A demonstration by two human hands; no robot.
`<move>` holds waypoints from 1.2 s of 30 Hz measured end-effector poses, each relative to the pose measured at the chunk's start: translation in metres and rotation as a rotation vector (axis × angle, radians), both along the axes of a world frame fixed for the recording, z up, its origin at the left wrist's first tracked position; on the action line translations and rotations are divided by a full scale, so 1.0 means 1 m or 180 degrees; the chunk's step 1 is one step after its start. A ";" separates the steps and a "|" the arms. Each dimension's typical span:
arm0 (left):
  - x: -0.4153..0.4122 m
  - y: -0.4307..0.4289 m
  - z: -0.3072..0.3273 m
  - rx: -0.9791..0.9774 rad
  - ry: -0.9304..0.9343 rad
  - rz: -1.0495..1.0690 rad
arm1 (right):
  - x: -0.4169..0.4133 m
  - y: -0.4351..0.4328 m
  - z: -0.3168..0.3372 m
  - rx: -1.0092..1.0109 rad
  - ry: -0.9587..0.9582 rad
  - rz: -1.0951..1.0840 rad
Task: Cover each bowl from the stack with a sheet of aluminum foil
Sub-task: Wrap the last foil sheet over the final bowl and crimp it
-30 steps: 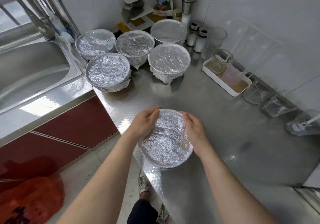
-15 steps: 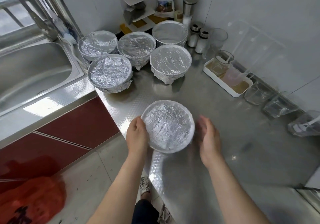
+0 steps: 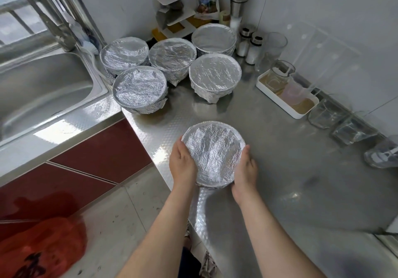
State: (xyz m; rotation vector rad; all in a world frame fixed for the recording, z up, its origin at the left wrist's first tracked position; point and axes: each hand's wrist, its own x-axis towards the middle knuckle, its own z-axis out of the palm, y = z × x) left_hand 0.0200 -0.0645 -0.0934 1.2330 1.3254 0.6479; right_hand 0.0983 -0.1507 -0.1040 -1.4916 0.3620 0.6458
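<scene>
A foil-covered bowl (image 3: 213, 153) sits near the front edge of the steel counter (image 3: 280, 170). My left hand (image 3: 182, 164) cups its left side and my right hand (image 3: 245, 169) cups its right side, both pressing against the foil at the rim. Behind it stand several more foil-covered bowls: one (image 3: 140, 89) at the front left, one (image 3: 215, 74) at the front right, and others (image 3: 172, 54) further back by the wall.
A steel sink (image 3: 43, 83) lies to the left. A white tray (image 3: 301, 111) with cups stands at the right, with glass jars (image 3: 327, 116) along the wall. Shakers (image 3: 253, 47) and a rack (image 3: 172, 15) stand at the back. A red bag (image 3: 38, 247) lies on the floor.
Both hands slid from the top of the bowl to its sides. The right hand came off briefly and is back on the bowl's right side.
</scene>
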 end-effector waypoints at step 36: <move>-0.003 0.036 0.024 -0.0037 -0.0129 -0.0625 | 0.036 0.017 0.012 -0.0248 -0.0633 0.1115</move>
